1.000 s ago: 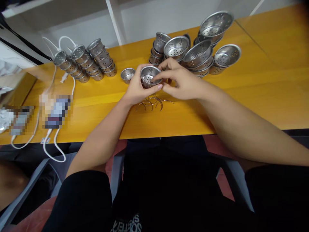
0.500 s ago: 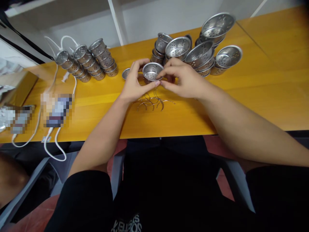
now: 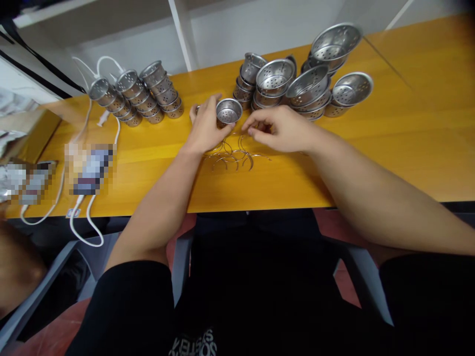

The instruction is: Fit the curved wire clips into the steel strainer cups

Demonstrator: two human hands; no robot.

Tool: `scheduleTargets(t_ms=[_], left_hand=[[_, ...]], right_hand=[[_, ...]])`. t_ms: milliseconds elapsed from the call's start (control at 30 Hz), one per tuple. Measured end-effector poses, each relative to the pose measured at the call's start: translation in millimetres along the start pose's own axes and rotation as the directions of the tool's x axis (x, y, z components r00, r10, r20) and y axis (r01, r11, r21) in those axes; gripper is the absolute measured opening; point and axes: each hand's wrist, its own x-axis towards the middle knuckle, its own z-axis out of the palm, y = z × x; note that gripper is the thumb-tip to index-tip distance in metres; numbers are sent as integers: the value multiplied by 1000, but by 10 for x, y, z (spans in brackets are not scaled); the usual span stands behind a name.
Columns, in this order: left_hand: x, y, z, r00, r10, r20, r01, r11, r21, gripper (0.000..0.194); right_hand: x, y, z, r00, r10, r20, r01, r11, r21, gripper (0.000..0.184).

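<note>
My left hand is closed around the side of a small perforated metal strainer cup, thumb at its near side. The cup's open mouth faces up and nothing shows inside it. Just right of it, my right hand is curled with thumb and forefinger close together, apart from the cup. Whether something thin lies between those fingertips I cannot make out. Under and in front of both hands, several thin curved metal wires lie loosely on the table. Part of another small metal piece shows behind my left fingers.
Stacked perforated cups stand at the back left of the yellow table. Larger strainer baskets are piled at the back right. A phone with a white cable lies left, near a box. Another person's arm shows at the left edge.
My right hand has drawn back from the cup's rim and now sits apart from it. The cup, still in my left hand, has shifted slightly left.
</note>
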Motion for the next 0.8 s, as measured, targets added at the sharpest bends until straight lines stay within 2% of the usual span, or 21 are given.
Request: scheduleTargets(t_ms=[100,200,300,367,467,667,733,800], left_hand=[[-12,34,56,1000,14,11,-15,998,62,112],[-31,113,128,1000,6,-9,-5,999,41,115],[-34,108,189,999,-28,-34,29,999,18,111],[-24,77,189,998,-62,-20,63,995,71,114],[-14,177,69,995,-98,25,93,983,156,112],[-67,965,-382,996,-3,86,-6,995,104,62],[-87,1031,-464,998,-26,59,20,995,100,57],[-104,891,-504,996,-91,-1,91,990,106,62]], right_hand=[[12,-4,-14,998,-19,66,19,1000,2,23],[22,19,-37,992,-22,120,25,1000,-17,20],[31,70,-45,983,-41,180,47,998,-30,25],[36,106,-39,969,-89,231,98,995,-29,29],[37,147,-28,939,-170,299,181,983,-8,32],[25,211,-42,921,-173,348,193,981,-22,37],[29,226,-44,917,-145,371,178,983,-56,35],[36,226,-40,916,-106,387,156,983,-98,32]])
